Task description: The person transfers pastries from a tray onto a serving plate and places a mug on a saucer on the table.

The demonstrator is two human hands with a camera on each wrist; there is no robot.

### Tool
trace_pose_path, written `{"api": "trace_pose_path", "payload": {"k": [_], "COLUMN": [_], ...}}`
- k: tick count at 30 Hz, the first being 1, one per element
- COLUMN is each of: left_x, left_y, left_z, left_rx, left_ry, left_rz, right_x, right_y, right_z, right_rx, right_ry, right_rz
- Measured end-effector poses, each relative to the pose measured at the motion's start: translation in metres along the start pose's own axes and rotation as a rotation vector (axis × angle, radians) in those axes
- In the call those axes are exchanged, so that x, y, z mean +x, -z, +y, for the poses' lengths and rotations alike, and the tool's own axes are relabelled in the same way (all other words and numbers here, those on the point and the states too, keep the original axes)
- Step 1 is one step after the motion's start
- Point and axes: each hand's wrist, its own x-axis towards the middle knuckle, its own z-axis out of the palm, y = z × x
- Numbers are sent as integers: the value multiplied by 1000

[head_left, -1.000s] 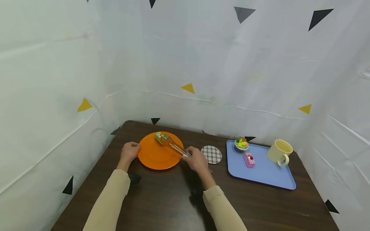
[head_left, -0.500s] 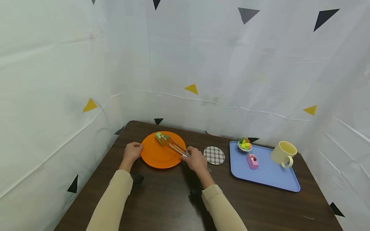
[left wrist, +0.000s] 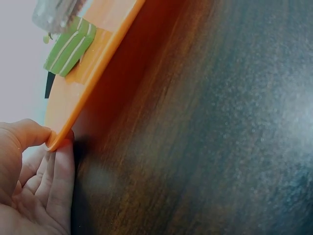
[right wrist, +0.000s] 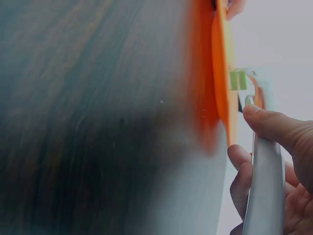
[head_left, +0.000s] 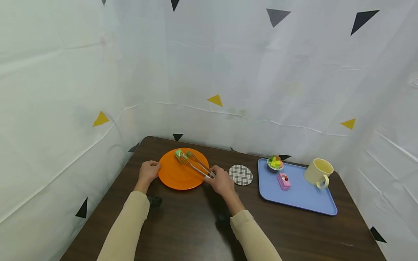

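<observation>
I've got L hand (head_left: pixel 148 171) pinching rim of orange plate (head_left: pixel 179 179), R hand (head_left: pixel 222 181) gripping tongs (right wrist: pixel 266 181), tips apart nr green toy cake slice (left wrist: pixel 72 48) on plate; contact unclear. Step's prob lining up grasp; next needs plate steady, tips squared.

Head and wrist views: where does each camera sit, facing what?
Head: worn on the head, facing forward and down at the table; left hand, right hand and both sleeves show.
Left wrist: on that wrist, facing the left hand pinching the orange plate.
Right wrist: on that wrist, facing the right hand gripping the tongs.
Shared: both wrist views show the orange plate and green cake.
</observation>
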Motion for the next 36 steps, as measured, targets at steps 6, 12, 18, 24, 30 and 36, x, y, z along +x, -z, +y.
{"api": "trace_pose_path", "payload": {"k": [6,12,18,24,30,36], "left_x": [0,3,-1,-8,-7,0], "left_y": [-2,2,0,-2,-4,-1], "left_z": [1,-1,-1,-3,-5,-2], "left_rx": [-27,-29,-12,12,-18,-27], "left_ry": [3,-9,-6,24,17,14], "left_rz": [-9,-10,-20,-19,-56,-64], "right_x": [-15,-33,-59,-84,-106,-123], "right_y": [19,38,56,72,97,124], "right_z": [12,29,54,79,101,122], "right_rx": [19,9,15,-1,-37,-29], "right_ry": [-4,-29,-80,-112,-188,-280], "right_rz": [49,81,101,116,120,121]}}
